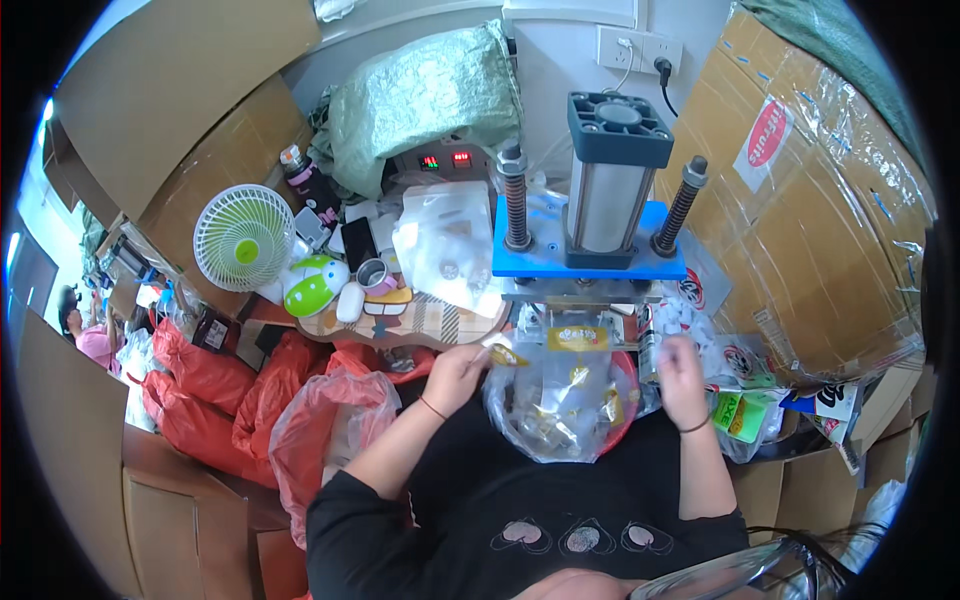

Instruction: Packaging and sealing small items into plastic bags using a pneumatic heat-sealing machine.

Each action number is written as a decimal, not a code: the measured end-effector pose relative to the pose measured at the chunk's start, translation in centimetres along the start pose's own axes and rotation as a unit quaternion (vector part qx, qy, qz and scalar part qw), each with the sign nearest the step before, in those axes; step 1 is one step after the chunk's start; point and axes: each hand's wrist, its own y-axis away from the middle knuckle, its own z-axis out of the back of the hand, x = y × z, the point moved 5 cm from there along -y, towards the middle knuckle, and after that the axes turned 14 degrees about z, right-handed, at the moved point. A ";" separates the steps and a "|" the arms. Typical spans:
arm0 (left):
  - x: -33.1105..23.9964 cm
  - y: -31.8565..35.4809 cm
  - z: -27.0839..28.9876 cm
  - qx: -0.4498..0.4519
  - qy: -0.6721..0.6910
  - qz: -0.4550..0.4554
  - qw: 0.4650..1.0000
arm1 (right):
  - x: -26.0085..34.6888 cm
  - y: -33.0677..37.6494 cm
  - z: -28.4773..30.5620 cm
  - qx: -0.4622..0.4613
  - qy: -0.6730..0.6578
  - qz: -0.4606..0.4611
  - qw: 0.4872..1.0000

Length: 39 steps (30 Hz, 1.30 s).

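My left hand (458, 376) is closed, pinching a small gold-printed plastic piece (507, 355) beside the press. In front of my body sits a red-rimmed basin (630, 388) lined with a clear bag and holding several clear, gold-printed pieces (570, 415). A strip with a gold label (577, 338) lies flat under the press (590, 250), above the basin. My right hand (684, 382) is raised right of the basin, near a plastic bag of small white pieces (685, 335). Its fingers are smeared by motion, so whether they hold anything is unclear.
A cloth-covered control box (440, 160) stands at the back. Left of the press are clear plastic sheets (450, 240), a phone (358, 243), a cup (376, 278) and a fan (243, 238). Red bags (200, 375) fill the left; a large carton (810, 220) flanks the right.
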 end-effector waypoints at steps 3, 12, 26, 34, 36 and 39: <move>-2.6 2.6 -2.5 0.120 0.149 0.048 0.980 | 4.1 -0.6 -3.1 0.167 0.013 0.082 0.982; -4.5 5.1 -11.3 0.330 0.312 0.159 0.877 | 5.4 -2.4 -5.1 0.122 0.016 0.142 0.982; -4.2 -1.9 -12.9 0.373 0.475 0.254 0.755 | -7.3 0.9 0.8 0.253 0.343 -0.093 0.900; 0.6 -6.1 -6.7 -0.012 0.226 0.163 0.960 | -9.1 4.1 0.5 0.163 0.220 -0.059 0.960; 0.9 -8.5 -2.5 -0.208 -0.073 0.003 0.975 | -9.7 4.0 1.2 0.122 0.221 -0.050 0.966; 3.0 -8.2 -0.6 -0.221 -0.366 -0.058 0.902 | -8.1 2.4 1.0 0.088 0.226 0.021 0.970</move>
